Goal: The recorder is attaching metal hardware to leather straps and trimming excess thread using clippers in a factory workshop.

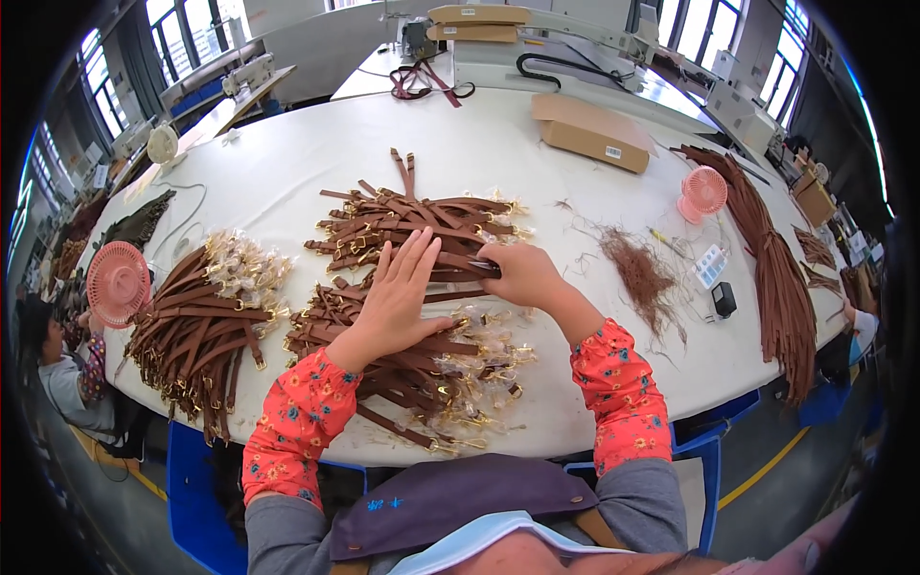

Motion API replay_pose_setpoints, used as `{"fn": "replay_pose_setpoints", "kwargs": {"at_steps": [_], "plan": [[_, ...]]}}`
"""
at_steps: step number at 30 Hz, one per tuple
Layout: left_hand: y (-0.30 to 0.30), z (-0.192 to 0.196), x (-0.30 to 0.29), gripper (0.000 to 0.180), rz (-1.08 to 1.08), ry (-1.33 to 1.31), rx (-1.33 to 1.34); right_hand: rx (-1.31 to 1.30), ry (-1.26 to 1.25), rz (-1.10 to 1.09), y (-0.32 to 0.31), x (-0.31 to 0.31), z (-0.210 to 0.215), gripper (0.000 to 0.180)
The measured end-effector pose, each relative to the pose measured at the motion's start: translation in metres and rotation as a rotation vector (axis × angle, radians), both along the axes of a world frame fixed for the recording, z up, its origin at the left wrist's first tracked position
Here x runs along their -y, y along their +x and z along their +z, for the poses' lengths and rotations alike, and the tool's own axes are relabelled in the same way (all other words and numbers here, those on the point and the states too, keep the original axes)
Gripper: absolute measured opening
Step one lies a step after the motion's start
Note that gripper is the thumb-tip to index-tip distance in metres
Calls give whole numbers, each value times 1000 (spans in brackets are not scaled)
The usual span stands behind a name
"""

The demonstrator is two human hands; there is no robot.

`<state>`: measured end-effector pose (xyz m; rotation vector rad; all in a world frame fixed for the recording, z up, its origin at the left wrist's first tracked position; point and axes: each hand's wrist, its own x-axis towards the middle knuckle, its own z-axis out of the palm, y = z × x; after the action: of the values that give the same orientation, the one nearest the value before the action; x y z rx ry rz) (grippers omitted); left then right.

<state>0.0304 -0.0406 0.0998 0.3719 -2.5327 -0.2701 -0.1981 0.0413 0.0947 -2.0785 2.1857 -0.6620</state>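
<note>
My left hand [395, 297] lies flat with fingers spread on brown leather straps [422, 225] with gold buckles, piled in the middle of the white table [307, 153]. My right hand [522, 273] is closed around a small dark tool [482, 269] whose tip touches one strap. A nearer heap of straps [422, 379] with plastic-wrapped buckles lies under my left wrist. Both forearms wear red floral sleeves.
Another strap pile [206, 316] and a pink fan [117, 283] sit at the left. A tuft of brown thread scraps [640, 273], a second pink fan [702, 192], long brown strips [771, 259] and a cardboard box [589, 134] lie to the right. A person sits at the far left.
</note>
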Motion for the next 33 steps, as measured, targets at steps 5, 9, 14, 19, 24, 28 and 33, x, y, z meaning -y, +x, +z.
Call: {"fn": "replay_pose_setpoints", "kwargs": {"at_steps": [5,9,14,19,24,28,33], "plan": [[-26,-14,20,55,-46,-60,414,372,117,209,-6,-21,-12,44],[-26,-28,39,42,-147,154,649,413,39,52,-40,-28,-45,46],[-39,-29,40,66,-202,-92,422,303,117,17,-36,-17,-79,43],[-66,-52,44,78,-277,-267,398,541,106,130,-22,-31,-72,36],[-74,-51,43,46,-230,-150,740,648,10,174,-34,-44,-71,31],[-60,-22,46,36,-143,-52,349,874,-190,-83,-62,-58,-63,35],[-37,37,37,37,24,-96,222,893,-138,-115,-68,-69,-66,42]]}}
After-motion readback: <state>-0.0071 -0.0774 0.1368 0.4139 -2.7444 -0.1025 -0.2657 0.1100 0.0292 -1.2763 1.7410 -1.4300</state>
